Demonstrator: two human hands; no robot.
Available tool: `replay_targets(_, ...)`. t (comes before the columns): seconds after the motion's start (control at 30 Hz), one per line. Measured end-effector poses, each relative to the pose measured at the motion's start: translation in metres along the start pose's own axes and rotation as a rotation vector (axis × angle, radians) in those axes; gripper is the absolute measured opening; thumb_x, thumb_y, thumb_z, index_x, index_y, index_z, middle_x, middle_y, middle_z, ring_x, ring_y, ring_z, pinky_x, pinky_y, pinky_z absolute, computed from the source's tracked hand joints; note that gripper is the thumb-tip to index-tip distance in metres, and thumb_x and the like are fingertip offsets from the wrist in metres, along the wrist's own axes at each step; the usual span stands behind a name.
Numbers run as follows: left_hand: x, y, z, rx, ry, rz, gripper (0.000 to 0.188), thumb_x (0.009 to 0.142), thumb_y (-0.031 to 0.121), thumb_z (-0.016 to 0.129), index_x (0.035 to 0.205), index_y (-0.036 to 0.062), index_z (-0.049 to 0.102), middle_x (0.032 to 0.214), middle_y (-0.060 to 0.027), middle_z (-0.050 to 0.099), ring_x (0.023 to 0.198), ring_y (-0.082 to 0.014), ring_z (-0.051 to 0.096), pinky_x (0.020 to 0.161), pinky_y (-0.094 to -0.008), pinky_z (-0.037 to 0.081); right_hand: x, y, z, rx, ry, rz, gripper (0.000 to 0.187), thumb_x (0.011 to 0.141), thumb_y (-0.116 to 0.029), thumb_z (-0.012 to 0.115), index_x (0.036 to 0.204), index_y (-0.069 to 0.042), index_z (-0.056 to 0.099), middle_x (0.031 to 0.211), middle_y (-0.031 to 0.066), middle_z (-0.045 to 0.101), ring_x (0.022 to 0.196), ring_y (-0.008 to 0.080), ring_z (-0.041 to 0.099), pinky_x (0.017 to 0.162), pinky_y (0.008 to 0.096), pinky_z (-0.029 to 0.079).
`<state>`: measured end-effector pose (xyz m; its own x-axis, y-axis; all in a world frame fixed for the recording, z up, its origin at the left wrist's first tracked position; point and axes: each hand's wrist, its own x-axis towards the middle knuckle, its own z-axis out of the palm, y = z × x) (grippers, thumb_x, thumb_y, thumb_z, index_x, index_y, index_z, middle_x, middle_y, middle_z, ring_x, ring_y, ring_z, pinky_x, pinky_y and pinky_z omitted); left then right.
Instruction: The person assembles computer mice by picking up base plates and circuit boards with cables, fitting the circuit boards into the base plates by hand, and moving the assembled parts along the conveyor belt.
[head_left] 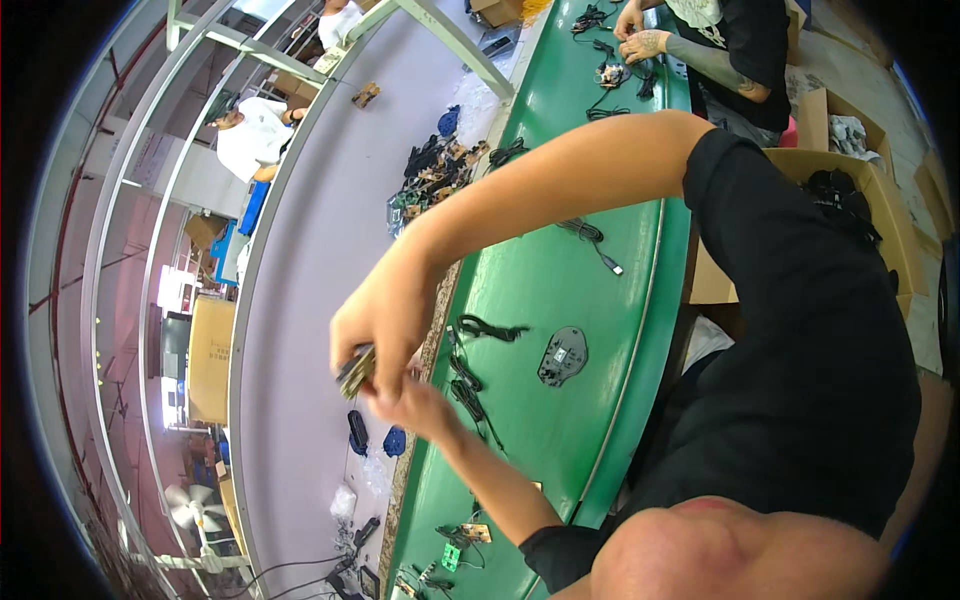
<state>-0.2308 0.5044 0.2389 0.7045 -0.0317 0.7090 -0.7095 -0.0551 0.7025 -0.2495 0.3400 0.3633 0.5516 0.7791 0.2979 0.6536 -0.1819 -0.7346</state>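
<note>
My right hand reaches over the strip between the green belt and the grey work surface. Its fingers are closed on a small stack of thin board-like pieces, blurred by motion. Just below it, close to the held stack, is my left hand; its fingers are bent together, and what they hold, if anything, is hidden. On the belt to the right lies a grey computer mouse shell. Bundled black cables rest nearer the hands. A dark oblong part and a blue bundle lie below them.
A green belt runs beside a grey surface. Circuit boards and dark parts are heaped beyond my right forearm. More boards and wires lie at the bottom. A co-worker's hands handle cables at the top; cardboard boxes stand right.
</note>
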Motion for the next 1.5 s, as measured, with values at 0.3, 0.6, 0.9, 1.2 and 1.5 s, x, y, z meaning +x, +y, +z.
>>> replay_targets(0.3,-0.06,0.047,-0.095,0.075,-0.374,-0.241,0.02,0.099,0.003,0.06,0.116,-0.0057,0.065,0.1,-0.0053,0.062,0.076,-0.0076,0.053,0.065,-0.02,0.043,-0.063,0.021,0.051,0.313,0.097,-0.036,0.027,0.096,-0.029,0.069,0.108,-0.004,0.067,0.077,0.001,0.06,0.062,0.0095,0.054,0.055,0.027,0.045)
replay_targets(0.6,-0.133,-0.034,-0.029,0.169,-0.435,-0.509,0.013,0.093,0.005,0.071,0.103,-0.0033,0.073,0.095,-0.0073,0.069,0.082,-0.0114,0.064,0.068,-0.0239,0.051,-0.149,0.145,0.14,0.213,0.498,0.379,0.026,0.096,-0.025,0.069,0.11,-0.003,0.066,0.089,0.0056,0.066,0.074,0.0134,0.06,0.071,0.0307,0.05)
replay_targets(0.9,-0.153,-0.044,-0.026,0.323,-0.507,-0.513,0.011,0.091,0.004,0.07,0.1,-0.0019,0.073,0.087,-0.0118,0.069,0.076,-0.0176,0.066,0.067,-0.0291,0.052,-0.14,0.174,0.165,0.028,0.559,0.298,0.032,0.096,-0.032,0.068,0.108,-0.003,0.067,0.094,0.0137,0.07,0.087,0.026,0.066,0.079,0.0381,0.051)
replay_targets(1.2,-0.157,-0.049,-0.023,0.41,-0.635,-0.356,0.011,0.087,0.001,0.071,0.097,-0.002,0.073,0.091,-0.0128,0.069,0.078,-0.0234,0.067,0.072,-0.0332,0.053,-0.137,0.188,0.176,0.027,0.573,0.301,0.026,0.092,-0.025,0.073,0.105,-0.003,0.069,0.089,0.0116,0.065,0.081,0.0244,0.063,0.074,0.0371,0.05)
replay_targets(1.5,-0.149,-0.045,-0.019,0.663,-0.887,0.167,0.027,0.076,-0.005,0.066,0.103,-0.0047,0.069,0.094,-0.0145,0.065,0.086,-0.0307,0.063,0.076,-0.0413,0.053,-0.139,0.186,0.174,0.015,0.577,0.321,0.026,0.092,-0.025,0.072,0.105,-0.003,0.069,0.089,0.0119,0.065,0.081,0.0259,0.063,0.074,0.0374,0.05)
